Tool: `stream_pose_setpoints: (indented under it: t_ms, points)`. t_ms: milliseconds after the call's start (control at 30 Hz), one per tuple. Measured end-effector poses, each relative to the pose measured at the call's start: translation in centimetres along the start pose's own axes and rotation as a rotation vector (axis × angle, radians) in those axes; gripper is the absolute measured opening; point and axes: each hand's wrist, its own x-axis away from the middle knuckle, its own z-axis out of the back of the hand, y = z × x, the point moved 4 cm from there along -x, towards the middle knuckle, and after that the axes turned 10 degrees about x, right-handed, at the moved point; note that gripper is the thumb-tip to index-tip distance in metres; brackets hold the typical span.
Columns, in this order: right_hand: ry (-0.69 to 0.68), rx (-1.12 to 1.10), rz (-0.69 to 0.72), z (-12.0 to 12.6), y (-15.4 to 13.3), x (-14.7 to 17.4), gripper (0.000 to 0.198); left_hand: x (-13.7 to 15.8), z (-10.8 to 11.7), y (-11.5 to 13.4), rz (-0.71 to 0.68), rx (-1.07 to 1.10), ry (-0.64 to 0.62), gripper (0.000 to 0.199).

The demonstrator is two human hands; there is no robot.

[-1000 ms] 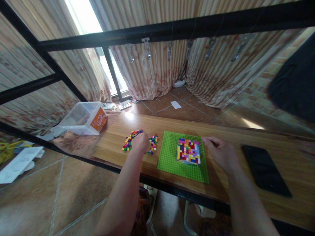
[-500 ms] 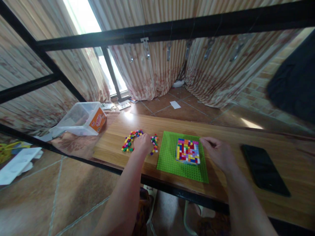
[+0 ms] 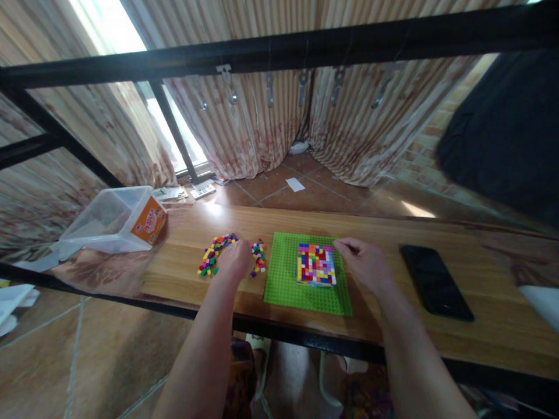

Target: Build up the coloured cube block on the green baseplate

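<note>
On the wooden table lies a green baseplate [image 3: 279, 285] bearing a low block built of many-coloured toy bricks [image 3: 316, 265]. Left of the plate, loose small bricks [image 3: 211, 254] are scattered in a rough ring. My left hand [image 3: 236, 259] is over the middle of that pile, fingers curled down and closed; its fingertips and anything in them are hidden. At the right edge of the plate, beside the built block, is my right hand [image 3: 362, 262], thumb and forefinger pinched together. Whatever sits in that pinch is too small to make out.
A black phone [image 3: 437, 282] lies on the table to the right. At the left stands a clear plastic bin [image 3: 109, 221] with an orange label. A black metal bar [image 3: 262, 55] with hanging clips crosses above, in front of striped curtains [image 3: 244, 128].
The camera view has turned a little to the right, so everything sits further left. Both hands keep nearly the same places over the pile and beside the built block.
</note>
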Motion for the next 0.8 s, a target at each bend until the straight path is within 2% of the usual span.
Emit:
stream_pose_setpoints:
  t_ms: [133,400,533,800]
  points:
    - [0.004,0.008,0.017,-0.02,-0.39,0.05,0.032,0.10,-0.08,0.31,-0.043,-0.024,0.027,0.031]
    - [-0.033,0.021,0.045,-0.32,-0.81,0.06,0.030,0.20,-0.25,0.57,-0.075,-0.039,0.032,0.027]
    - [-0.043,0.046,0.035,-0.28,-0.80,0.07,0.028,0.28,-0.15,0.68,-0.050,-0.045,0.000,0.026]
    - [-0.044,0.049,0.044,-0.27,-0.67,0.13,0.029,-0.12,-0.32,0.16,-0.032,-0.011,0.023,0.030]
